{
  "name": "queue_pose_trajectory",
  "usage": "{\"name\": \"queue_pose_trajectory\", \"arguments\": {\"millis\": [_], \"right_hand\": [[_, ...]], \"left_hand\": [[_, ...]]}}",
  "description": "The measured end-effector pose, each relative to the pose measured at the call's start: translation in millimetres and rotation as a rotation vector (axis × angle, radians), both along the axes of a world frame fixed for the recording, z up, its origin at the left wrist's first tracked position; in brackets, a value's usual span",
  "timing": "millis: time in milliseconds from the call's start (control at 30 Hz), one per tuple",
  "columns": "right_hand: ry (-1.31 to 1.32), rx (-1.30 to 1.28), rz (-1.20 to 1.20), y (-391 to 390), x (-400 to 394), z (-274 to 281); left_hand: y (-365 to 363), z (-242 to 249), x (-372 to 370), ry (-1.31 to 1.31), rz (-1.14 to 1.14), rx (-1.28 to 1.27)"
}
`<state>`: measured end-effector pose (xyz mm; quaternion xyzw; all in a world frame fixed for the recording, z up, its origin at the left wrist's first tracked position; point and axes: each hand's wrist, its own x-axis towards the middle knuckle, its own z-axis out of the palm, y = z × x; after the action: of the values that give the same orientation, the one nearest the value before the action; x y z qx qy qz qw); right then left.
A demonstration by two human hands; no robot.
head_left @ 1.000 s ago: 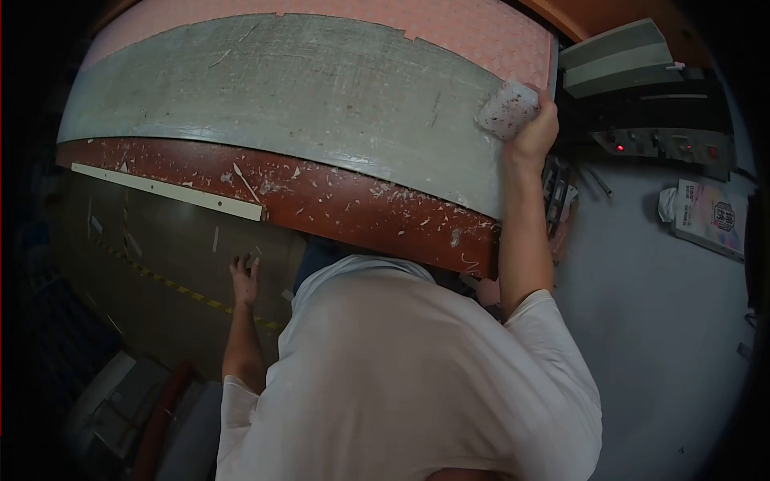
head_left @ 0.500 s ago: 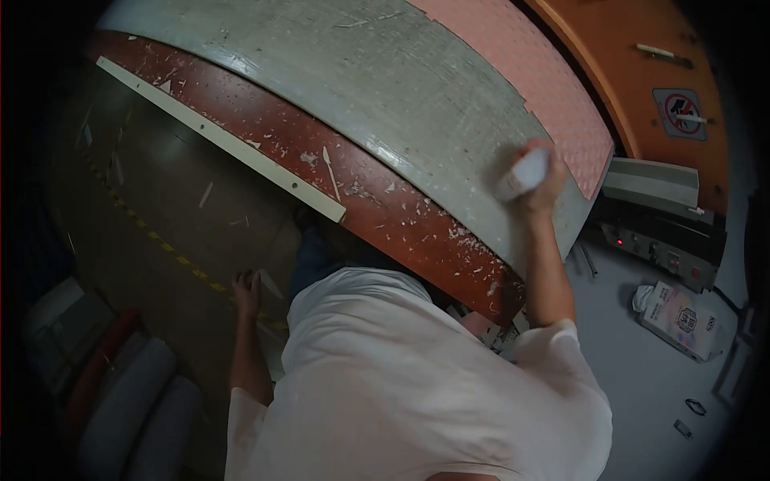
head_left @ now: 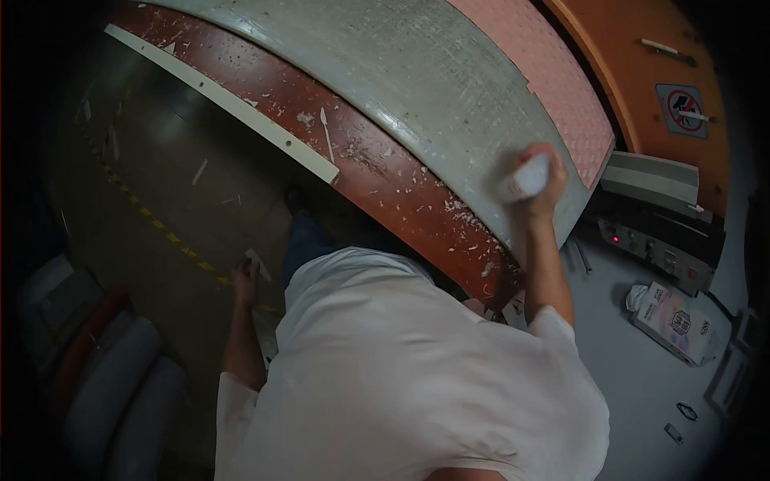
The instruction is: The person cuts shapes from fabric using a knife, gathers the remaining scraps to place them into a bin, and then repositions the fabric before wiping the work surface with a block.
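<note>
My right hand is wrapped around a white wad, smeared by motion, whose exact kind I cannot make out. The wad is at the surface of a large grey, scuffed sheet, near its right end. Out over the floor, my left hand hangs low beside my body with its fingers loosely apart, holding nothing I can see. Below it, a pale scrap lies on the floor.
A red-brown table carries shavings and a pale strip with holes along its edge. Pink patterned sheeting borders the grey sheet. At right stand a black control box and a tissue pack.
The view has shifted, so the table and floor appear higher. My right hand keeps its hold on the white wad, nearly in place. My left hand's fingers look less spread.
</note>
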<state>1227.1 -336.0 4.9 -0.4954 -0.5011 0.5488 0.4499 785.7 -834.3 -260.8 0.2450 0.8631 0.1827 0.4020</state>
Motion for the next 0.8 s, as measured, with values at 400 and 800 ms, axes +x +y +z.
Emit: {"name": "queue_pose_trajectory", "arguments": {"millis": [400, 800], "right_hand": [[-0.177, 0.045, 0.098, 56.8, -64.0, 0.5], [-0.258, 0.691, 0.389, 153.1, -196.1, -44.3]], "left_hand": [[-26.2, -5.8, 41.9, -0.045, 0.255, 0.049], [-92.2, -16.6, 31.6, 0.005, 0.195, -0.029]]}}
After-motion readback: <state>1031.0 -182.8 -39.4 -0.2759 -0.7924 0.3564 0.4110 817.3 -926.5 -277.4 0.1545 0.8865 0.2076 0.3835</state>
